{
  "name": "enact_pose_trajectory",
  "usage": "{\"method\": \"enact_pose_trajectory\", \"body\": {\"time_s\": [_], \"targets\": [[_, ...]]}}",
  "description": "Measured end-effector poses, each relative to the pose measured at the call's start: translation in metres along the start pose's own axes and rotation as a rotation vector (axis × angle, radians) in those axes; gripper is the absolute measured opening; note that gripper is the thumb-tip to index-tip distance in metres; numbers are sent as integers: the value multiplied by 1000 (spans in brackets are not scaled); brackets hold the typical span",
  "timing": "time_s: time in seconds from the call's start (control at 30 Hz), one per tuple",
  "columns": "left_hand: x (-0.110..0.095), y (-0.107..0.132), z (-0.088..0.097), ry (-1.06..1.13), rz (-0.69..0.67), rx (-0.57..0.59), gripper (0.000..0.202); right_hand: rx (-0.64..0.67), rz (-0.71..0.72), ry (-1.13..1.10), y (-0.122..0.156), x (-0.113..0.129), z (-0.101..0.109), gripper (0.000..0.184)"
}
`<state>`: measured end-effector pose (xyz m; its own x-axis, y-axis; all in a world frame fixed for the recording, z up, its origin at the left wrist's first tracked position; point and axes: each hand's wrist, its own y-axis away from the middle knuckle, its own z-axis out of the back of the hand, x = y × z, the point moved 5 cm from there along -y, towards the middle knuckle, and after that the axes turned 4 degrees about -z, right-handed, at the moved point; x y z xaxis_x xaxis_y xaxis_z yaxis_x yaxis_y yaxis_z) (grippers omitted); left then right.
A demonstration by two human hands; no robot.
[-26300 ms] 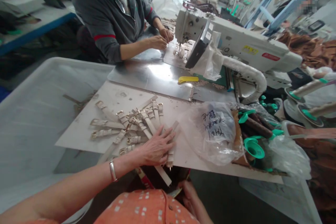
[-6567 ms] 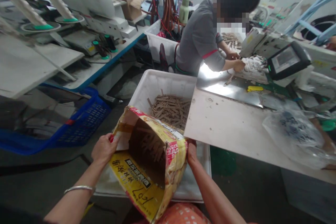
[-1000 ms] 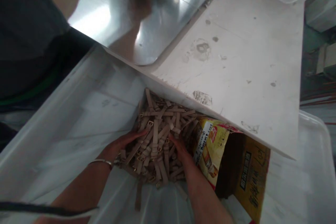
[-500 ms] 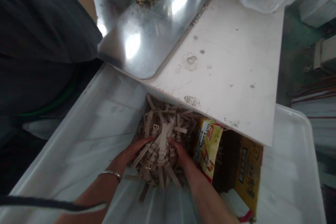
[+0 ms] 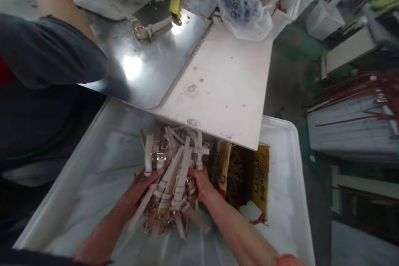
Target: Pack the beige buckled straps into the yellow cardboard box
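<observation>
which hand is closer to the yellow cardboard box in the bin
Right. The right hand grips the bundle of straps just beside the yellow cardboard box, almost at its open flap. The left hand holds the bundle's far side, straps between it and the box.

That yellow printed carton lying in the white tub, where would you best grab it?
Probably by the open rim of the yellow carton, coming from the near side. It lies on its side under the white board, so only that rim is clear, right of the right hand.
</observation>
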<state>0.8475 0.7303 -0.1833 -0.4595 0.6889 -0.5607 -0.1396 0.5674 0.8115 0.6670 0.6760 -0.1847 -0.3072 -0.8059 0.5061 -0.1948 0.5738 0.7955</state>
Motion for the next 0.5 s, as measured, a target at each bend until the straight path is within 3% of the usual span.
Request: {"method": "enact_pose_trajectory", "body": {"time_s": [0.13, 0.27, 0.37, 0.5], "targets": [[-8, 33, -25, 39, 24, 16, 79, -54, 55, -28, 43, 28, 9, 54], [-12, 73, -67, -23, -24, 96, 74, -102, 121, -16, 93, 60, 31, 46], [-1, 100, -108, -36, -3, 131, 75, -154, 132, -12, 128, 81, 64, 45], [26, 109, -169, -14, -39, 206, 85, -231, 145, 24, 149, 98, 131, 42]]}}
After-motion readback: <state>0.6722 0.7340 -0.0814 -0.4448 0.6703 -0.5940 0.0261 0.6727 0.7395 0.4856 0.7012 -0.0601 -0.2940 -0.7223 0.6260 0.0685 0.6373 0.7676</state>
